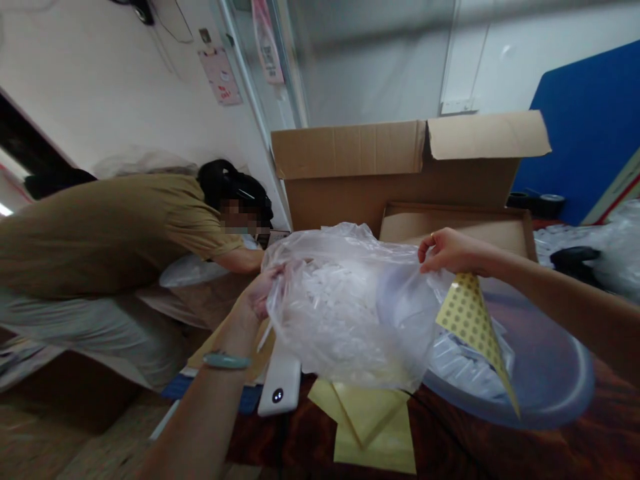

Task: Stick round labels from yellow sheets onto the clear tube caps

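Bag, head view: I see the clear bag (345, 320) in the middle of my view, spread between both hands, loose white pieces (333, 287) inside.
Left hand: at the bag's nine o'clock, my left hand (263, 290) has its fingers closed on the plastic edge.
Right hand: at the bag's two o'clock, my right hand (445, 252) pinches the rim between thumb and finger.
Plastic: thin and slippery, I judge; I'd gather a thicker fold on the right and hold both sides level so nothing spills.
Basin: the blue basin (555, 373) sits at four o'clock, the bag overlapping its near-left rim; I'd watch for snagging there.
Dotted sheet: the yellow sheet (463, 307) hangs below my right wrist; whether I grip it, I cannot tell. I'd move that wrist gently.
Desk: yellow papers (375, 433) lie at six o'clock on the desk (450, 447), a white phone-like block (280, 383) at seven; I'd lift the bag clear of both.
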### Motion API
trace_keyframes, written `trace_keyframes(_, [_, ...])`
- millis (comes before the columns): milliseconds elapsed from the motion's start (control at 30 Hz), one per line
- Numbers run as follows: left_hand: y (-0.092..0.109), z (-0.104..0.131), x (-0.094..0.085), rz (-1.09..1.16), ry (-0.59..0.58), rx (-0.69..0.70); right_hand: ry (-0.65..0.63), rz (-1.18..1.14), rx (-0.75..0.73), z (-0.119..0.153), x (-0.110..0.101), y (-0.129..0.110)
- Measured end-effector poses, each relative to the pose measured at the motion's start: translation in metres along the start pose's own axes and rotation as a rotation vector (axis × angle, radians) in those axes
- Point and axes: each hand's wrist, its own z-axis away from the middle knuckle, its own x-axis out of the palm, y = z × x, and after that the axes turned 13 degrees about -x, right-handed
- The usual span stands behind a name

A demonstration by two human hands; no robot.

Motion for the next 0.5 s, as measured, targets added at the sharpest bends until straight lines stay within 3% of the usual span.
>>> trace_keyframes(67, [0.017,0.004,0.01,0.099,0.011,0.079,0.088,-0.024,0.062,-0.008,-0.008,0.017])
trace_keyframes(133, [0.018,0.019,0.02,0.149,0.036,0.169,0.141,-0.083,0.101,-0.009,-0.012,0.033])
trace_keyframes(200, [-0.001,0.04,0.031,0.154,0.095,0.27,0.133,-0.159,0.12,0.0,-0.013,0.043])
trace_keyframes(267, [-0.037,0.066,0.046,0.156,0.217,0.419,0.139,-0.25,0.114,0.019,-0.009,0.043])
trace_keyframes(300, [-0.059,0.08,0.055,0.142,0.329,0.562,0.205,-0.346,0.088,0.032,-0.005,0.039])
trace_keyframes(333, [-0.081,0.094,0.065,-0.003,0.482,0.861,0.261,-0.433,0.055,0.047,0.0,0.031])
trace_keyframes(367, [-0.103,0.109,0.076,-0.129,0.53,1.129,0.331,-0.508,0.004,0.062,0.007,0.021])
trace_keyframes(400, [-0.122,0.123,0.087,-0.196,0.45,1.321,0.38,-0.567,-0.049,0.076,0.016,0.009])
trace_keyframes(433, [-0.14,0.136,0.098,-0.321,0.261,1.42,0.43,-0.592,-0.108,0.091,0.026,-0.002])
trace_keyframes(500, [-0.167,0.156,0.116,-0.408,0.089,1.365,0.514,-0.562,-0.227,0.116,0.049,-0.021])
